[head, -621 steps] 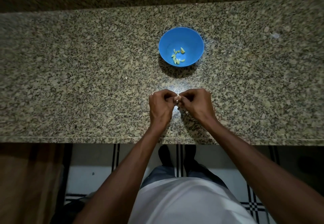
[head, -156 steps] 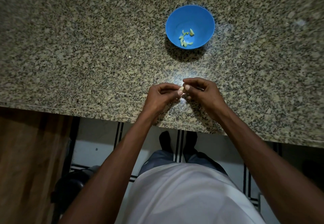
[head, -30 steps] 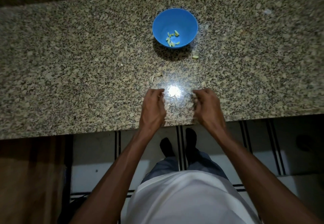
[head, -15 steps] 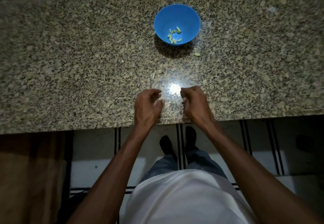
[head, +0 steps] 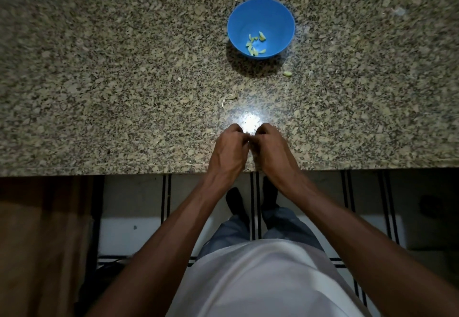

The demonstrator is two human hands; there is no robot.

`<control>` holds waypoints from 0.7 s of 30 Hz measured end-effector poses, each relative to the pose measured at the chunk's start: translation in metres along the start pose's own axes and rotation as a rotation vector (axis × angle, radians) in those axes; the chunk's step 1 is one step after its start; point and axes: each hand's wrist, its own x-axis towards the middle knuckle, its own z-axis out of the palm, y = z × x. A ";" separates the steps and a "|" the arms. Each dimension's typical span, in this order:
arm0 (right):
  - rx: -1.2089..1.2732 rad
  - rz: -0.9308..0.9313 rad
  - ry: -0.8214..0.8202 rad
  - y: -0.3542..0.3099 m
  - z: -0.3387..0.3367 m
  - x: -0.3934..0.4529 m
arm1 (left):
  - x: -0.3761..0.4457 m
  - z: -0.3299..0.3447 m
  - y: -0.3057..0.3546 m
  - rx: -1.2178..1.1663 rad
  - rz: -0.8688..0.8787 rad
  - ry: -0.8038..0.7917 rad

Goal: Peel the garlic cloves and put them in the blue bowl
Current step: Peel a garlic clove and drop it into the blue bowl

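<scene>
On the speckled granite surface (head: 99,81), the round blue plastic bowl (head: 268,16) sits well beyond the hands and holds a few pale yellow-green peeled garlic cloves (head: 254,45), while 1 more peeled clove (head: 287,73) lies on the stone just outside the bowl to its near right. A thin scrap of dry garlic skin (head: 228,98) lies between the bowl and the hands. The left hand (head: 229,151) and right hand (head: 272,151) meet knuckle to knuckle near the surface's front edge with fingers curled inward; whether either grip holds anything I cannot tell.
</scene>
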 end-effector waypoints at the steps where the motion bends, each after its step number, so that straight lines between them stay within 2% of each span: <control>1: -0.005 0.003 0.013 0.002 0.006 -0.001 | 0.001 0.002 -0.002 0.011 -0.006 0.005; 6: 0.059 0.092 0.118 0.013 0.029 -0.005 | -0.014 0.016 0.001 0.071 -0.042 0.070; 10: -0.099 -0.102 0.139 0.015 0.023 -0.004 | -0.018 0.032 0.006 0.103 -0.092 0.187; 12: -0.054 -0.132 0.120 0.013 0.014 0.010 | -0.012 0.036 0.009 0.075 -0.159 0.247; 15: 0.294 0.028 0.065 -0.004 -0.001 0.034 | -0.002 0.017 0.009 -0.224 -0.418 0.316; 18: 0.731 0.179 -0.161 -0.038 -0.004 0.058 | -0.003 -0.015 -0.012 -0.667 -0.730 0.469; 21: 1.044 0.159 -0.380 -0.089 0.010 0.063 | -0.031 -0.049 -0.044 -1.171 -0.831 0.690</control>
